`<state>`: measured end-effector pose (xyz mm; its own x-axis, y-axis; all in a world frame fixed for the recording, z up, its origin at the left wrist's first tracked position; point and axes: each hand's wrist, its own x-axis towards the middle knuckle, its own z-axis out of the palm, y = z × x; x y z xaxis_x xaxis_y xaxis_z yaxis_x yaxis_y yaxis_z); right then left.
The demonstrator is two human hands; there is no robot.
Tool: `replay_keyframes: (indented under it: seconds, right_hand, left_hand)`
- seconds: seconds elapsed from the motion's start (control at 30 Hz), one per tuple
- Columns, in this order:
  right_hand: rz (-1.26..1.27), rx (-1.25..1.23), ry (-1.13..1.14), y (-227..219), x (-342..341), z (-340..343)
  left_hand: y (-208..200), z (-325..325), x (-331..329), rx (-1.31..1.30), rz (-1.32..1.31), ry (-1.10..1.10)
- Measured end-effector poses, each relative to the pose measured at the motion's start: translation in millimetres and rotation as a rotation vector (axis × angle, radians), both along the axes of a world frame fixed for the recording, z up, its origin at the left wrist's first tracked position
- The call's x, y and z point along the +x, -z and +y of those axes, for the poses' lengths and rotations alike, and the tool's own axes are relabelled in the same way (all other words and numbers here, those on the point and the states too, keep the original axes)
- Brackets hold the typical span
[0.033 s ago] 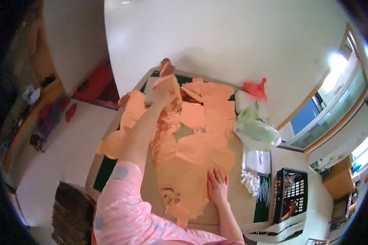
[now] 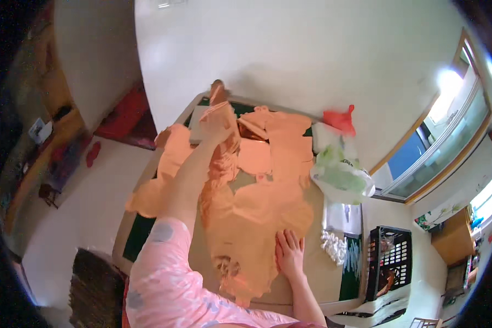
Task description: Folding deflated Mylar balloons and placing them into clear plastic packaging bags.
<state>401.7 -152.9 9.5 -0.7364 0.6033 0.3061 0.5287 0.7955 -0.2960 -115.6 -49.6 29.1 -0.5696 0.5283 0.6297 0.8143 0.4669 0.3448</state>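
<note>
Orange cut fabric pieces (image 2: 257,218) are lying spread over the brown cutting table (image 2: 317,273) in front of me. My right hand (image 2: 289,254) is pressing flat on the near piece, fingers spread. My left hand (image 2: 216,128) is reaching to the far end, gripping a fold; I cannot tell how tightly. Cloth this thin is looking light, limp and slippery, best taken at an edge

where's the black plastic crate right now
In the head view the black plastic crate sits low on the right, off the table's right end, beyond the white bits near the right hand.
</note>
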Motion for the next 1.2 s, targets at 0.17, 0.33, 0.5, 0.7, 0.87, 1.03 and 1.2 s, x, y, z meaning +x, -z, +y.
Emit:
replay_keyframes:
  seconds: [0.17,0.33,0.5,0.7,0.87,1.03,1.2]
  right_hand:
    - [-0.011,-0.047,0.064,-3,-1,8]
    - [-0.050,-0.052,0.015,-13,-8,13]
    - [-0.028,-0.093,0.028,-11,-5,11]
    - [-0.036,-0.086,0.040,-10,-4,9]
    - [-0.043,-0.089,0.018,-15,-5,10]
    - [-0.025,-0.047,0.026,-11,-6,13]
    - [0.010,-0.032,0.023,-8,-3,9]
  left_hand:
    - [-14,50,33,-0.568,-0.175,0.116]
    - [26,91,72,-0.516,-0.115,0.569]
    - [41,115,130,-0.318,0.052,0.497]
    - [28,118,115,0.123,-0.070,0.529]
    - [14,76,100,-0.141,0.183,0.252]
    - [27,69,105,-0.364,-0.153,0.546]
    - [47,88,106,-0.089,-0.247,0.415]
